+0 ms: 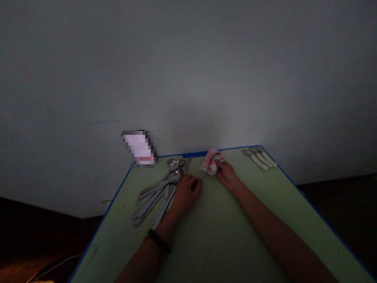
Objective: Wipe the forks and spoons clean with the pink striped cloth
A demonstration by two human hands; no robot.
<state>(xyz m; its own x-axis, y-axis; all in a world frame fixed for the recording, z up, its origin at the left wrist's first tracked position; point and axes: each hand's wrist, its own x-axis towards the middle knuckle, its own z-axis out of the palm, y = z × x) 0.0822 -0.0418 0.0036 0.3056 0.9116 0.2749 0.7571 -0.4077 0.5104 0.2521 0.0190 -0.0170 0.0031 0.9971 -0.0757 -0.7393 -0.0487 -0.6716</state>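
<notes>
My left hand [185, 193] is closed round the dark handle of a thin metal utensil [202, 176] whose shaft points up and right. My right hand [226, 173] grips a pink and white cloth [211, 161] bunched over the utensil's far end. Both hands rest on a pale green table [218, 232] with a blue edge. A dark band sits on my left wrist. Just left of my left hand lies a pile of several metal utensils [159, 192], partly under the hand.
Three white-handled utensils [260, 158] lie at the table's far right corner. A blurred-out object [139, 148] leans on the grey wall beyond the far left corner. A round metal piece [174, 161] lies at the back edge. The floor around is dark.
</notes>
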